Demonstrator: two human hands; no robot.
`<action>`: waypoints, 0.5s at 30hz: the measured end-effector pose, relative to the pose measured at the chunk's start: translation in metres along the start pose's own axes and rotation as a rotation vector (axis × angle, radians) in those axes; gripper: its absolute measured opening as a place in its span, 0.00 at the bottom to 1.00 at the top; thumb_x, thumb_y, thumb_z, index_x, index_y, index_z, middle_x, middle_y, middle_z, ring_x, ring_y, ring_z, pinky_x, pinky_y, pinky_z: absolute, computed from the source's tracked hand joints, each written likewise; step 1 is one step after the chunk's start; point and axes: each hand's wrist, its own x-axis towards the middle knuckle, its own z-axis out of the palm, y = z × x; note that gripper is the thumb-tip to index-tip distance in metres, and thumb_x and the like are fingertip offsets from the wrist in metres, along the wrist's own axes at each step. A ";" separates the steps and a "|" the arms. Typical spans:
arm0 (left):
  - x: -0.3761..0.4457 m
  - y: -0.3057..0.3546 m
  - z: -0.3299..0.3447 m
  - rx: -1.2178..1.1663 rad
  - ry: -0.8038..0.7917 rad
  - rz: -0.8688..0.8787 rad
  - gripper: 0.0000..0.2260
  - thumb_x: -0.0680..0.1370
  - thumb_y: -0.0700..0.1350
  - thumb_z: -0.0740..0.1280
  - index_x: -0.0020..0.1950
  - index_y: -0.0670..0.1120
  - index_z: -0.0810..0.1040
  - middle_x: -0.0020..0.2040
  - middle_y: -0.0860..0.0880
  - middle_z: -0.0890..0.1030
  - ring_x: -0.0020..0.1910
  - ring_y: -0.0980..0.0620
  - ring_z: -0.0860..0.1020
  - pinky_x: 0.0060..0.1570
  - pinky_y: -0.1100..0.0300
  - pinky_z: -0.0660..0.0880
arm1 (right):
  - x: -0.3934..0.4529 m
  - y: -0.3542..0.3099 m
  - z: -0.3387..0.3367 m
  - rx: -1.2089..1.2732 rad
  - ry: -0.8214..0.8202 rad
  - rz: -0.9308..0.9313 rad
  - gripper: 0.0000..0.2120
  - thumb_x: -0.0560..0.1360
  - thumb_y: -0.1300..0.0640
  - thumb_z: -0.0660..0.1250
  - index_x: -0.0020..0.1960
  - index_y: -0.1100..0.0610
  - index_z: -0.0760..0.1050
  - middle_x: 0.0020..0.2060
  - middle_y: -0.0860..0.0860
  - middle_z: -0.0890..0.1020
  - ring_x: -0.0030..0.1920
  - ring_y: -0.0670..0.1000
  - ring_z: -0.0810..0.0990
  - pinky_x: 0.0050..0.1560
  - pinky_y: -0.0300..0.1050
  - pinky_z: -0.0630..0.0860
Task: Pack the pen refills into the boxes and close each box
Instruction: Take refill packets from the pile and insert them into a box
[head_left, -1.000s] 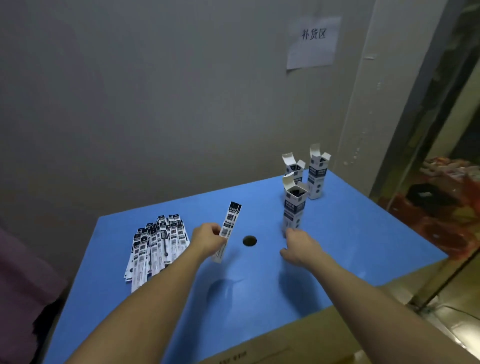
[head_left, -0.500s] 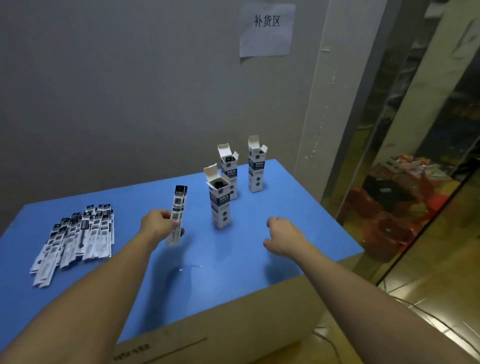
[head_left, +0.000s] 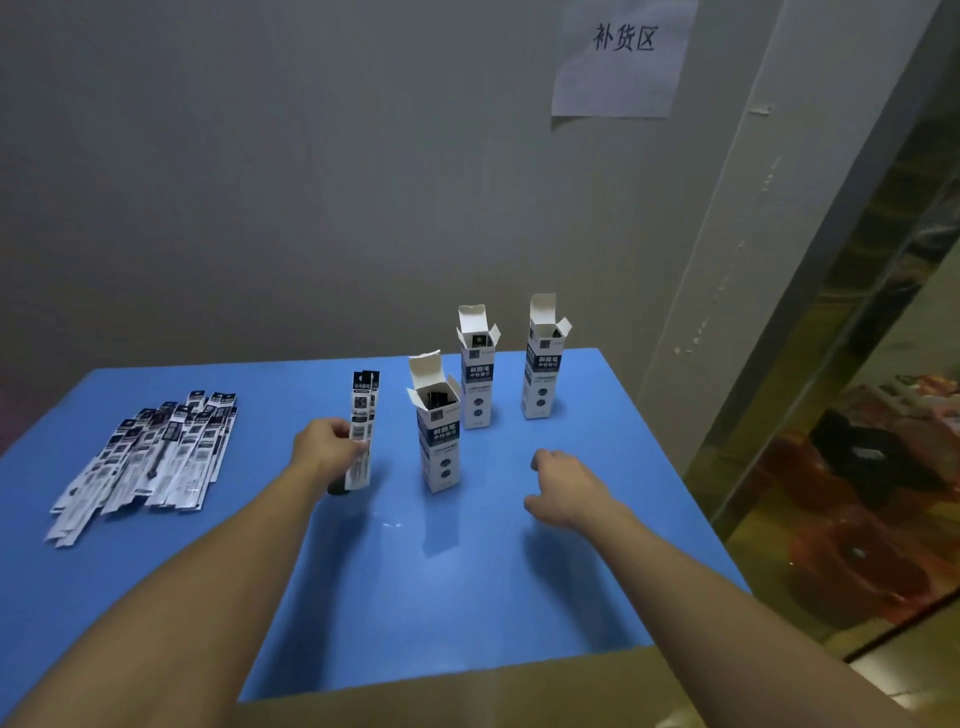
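Note:
Three tall white-and-navy boxes stand upright with top flaps open on the blue table (head_left: 467, 582): the near box (head_left: 439, 436), the middle box (head_left: 477, 382) behind it, and the far right box (head_left: 541, 371). Dark refills show inside the near box. My left hand (head_left: 327, 451) holds a couple of packaged pen refills (head_left: 362, 428) upright, just left of the near box. A pile of packaged refills (head_left: 150, 460) lies flat at the table's left. My right hand (head_left: 561, 486) hovers loosely curled and empty, right of the near box.
A grey wall rises behind the table, with a paper sign (head_left: 621, 57) stuck high up. A dark round hole (head_left: 337, 488) in the tabletop is partly hidden under the held refills. Past the table's right edge are a pillar and cluttered reddish goods (head_left: 857, 493) on the floor.
The view swung right, then back left. My left hand kept the refills upright. My right hand let go of the near box's base and moved off to its right.

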 end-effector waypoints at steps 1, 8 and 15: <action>0.007 0.001 0.006 -0.005 0.006 -0.006 0.06 0.74 0.38 0.73 0.42 0.48 0.82 0.47 0.45 0.84 0.50 0.44 0.82 0.54 0.50 0.79 | 0.010 -0.001 -0.001 0.009 -0.012 -0.015 0.22 0.75 0.53 0.66 0.66 0.58 0.68 0.62 0.54 0.73 0.62 0.56 0.73 0.58 0.51 0.75; 0.032 0.021 0.026 -0.061 0.048 0.010 0.06 0.75 0.37 0.73 0.43 0.48 0.83 0.45 0.48 0.84 0.50 0.46 0.82 0.56 0.49 0.79 | 0.070 -0.020 -0.008 0.111 -0.095 -0.161 0.32 0.73 0.49 0.71 0.73 0.57 0.65 0.67 0.54 0.71 0.66 0.55 0.72 0.63 0.49 0.73; 0.024 0.015 0.014 -0.067 0.126 -0.037 0.06 0.75 0.38 0.73 0.44 0.49 0.83 0.46 0.48 0.85 0.49 0.48 0.82 0.53 0.52 0.79 | 0.110 -0.046 -0.008 0.439 -0.172 -0.264 0.44 0.67 0.45 0.80 0.75 0.56 0.63 0.69 0.51 0.72 0.67 0.52 0.73 0.66 0.47 0.72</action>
